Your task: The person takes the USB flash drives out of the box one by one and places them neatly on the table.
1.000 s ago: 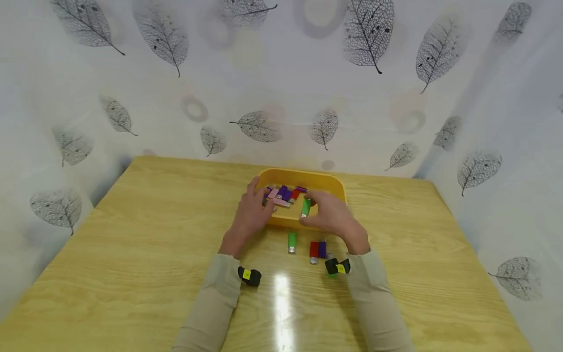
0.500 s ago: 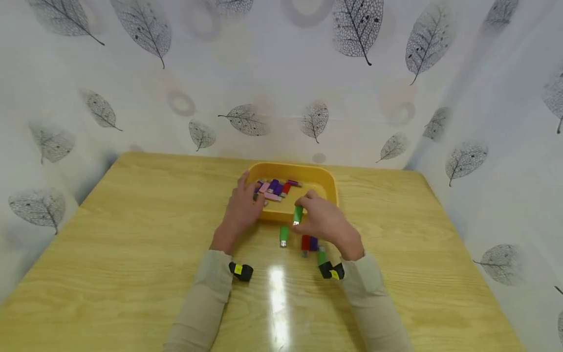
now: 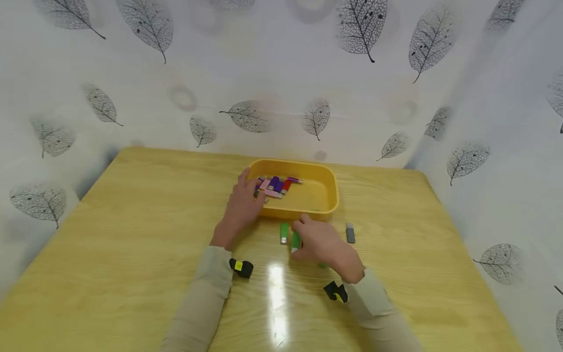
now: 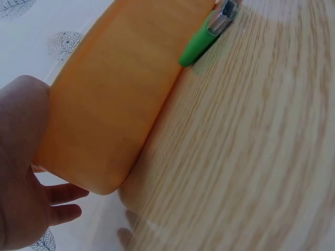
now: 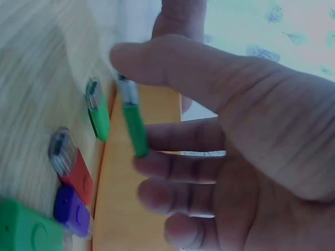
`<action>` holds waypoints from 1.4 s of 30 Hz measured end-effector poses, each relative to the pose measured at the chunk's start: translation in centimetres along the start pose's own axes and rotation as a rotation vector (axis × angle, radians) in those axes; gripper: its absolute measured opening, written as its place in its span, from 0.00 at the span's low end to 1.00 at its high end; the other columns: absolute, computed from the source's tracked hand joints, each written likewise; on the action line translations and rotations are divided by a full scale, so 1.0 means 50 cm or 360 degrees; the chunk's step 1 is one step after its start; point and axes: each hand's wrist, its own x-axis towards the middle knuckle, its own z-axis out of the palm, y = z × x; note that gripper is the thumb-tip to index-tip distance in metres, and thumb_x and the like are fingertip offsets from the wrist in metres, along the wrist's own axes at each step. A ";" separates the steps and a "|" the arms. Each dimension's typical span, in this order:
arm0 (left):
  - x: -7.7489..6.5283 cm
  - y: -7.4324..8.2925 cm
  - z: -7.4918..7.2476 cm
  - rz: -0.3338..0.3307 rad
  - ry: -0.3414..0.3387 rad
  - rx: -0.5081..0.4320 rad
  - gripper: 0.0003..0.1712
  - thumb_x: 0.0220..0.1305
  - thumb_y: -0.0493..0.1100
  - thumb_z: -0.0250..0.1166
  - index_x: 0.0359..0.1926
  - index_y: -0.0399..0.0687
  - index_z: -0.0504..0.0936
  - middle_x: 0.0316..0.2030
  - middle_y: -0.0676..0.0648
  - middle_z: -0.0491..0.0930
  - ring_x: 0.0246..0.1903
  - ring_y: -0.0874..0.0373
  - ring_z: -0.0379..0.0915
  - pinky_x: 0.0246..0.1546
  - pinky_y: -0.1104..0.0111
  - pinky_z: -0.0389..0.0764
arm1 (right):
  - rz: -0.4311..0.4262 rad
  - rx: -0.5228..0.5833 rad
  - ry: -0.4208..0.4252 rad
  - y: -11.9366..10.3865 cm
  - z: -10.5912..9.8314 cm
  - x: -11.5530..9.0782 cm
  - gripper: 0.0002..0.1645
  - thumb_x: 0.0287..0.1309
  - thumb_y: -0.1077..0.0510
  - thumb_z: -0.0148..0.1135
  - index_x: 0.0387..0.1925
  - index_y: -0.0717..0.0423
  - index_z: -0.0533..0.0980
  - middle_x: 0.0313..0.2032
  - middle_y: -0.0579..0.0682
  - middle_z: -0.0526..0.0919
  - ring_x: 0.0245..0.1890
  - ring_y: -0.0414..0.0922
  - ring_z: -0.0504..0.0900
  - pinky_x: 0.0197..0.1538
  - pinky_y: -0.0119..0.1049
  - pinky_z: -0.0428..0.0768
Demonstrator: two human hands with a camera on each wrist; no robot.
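My left hand (image 3: 241,208) grips the left end of the yellow plastic box (image 3: 303,213), thumb over the rim and fingers around the outside. In front of the box, my right hand (image 3: 323,244) pinches a green USB stick (image 5: 135,128) lengthwise between thumb and fingertips, metal plug toward the thumb. Beside it on the table lies another green USB stick (image 3: 284,233). The right wrist view also shows a red USB stick (image 5: 79,177), a purple USB stick (image 5: 73,210) and a green USB stick (image 5: 31,230) in a row; in the head view the right hand mostly hides these.
Inside the box, several USB sticks crowd the left side, among them a pink one (image 3: 271,193), a purple one (image 3: 273,183) and a red one (image 3: 286,186). A grey USB stick (image 3: 350,233) lies right of my right hand on the wooden table (image 3: 154,244).
My right hand has carried the green USB stick out of the box, over its front rim and down toward the table. The left hand keeps its grip on the box.
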 end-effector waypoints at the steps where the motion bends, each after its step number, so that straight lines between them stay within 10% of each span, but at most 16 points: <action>1: -0.001 -0.003 -0.003 -0.0002 0.0003 -0.0006 0.25 0.71 0.49 0.53 0.63 0.41 0.72 0.78 0.45 0.43 0.65 0.37 0.61 0.66 0.44 0.65 | 0.0003 -0.0002 -0.0047 -0.005 0.004 0.003 0.31 0.48 0.47 0.76 0.51 0.55 0.76 0.41 0.49 0.74 0.28 0.41 0.72 0.32 0.35 0.76; 30: -0.007 -0.001 -0.011 0.0028 -0.0048 -0.0033 0.25 0.71 0.48 0.52 0.63 0.40 0.72 0.78 0.43 0.42 0.65 0.36 0.60 0.66 0.44 0.64 | 0.0057 -0.0091 -0.0182 -0.028 0.033 0.007 0.26 0.47 0.51 0.76 0.48 0.53 0.78 0.39 0.48 0.74 0.30 0.40 0.71 0.32 0.33 0.76; 42: -0.004 -0.001 -0.011 0.0025 -0.0025 -0.0037 0.25 0.70 0.49 0.52 0.62 0.41 0.72 0.78 0.44 0.43 0.64 0.36 0.62 0.66 0.45 0.65 | -0.0025 0.0149 0.0237 0.013 -0.020 0.006 0.16 0.64 0.52 0.63 0.48 0.58 0.79 0.42 0.50 0.81 0.31 0.42 0.78 0.35 0.36 0.80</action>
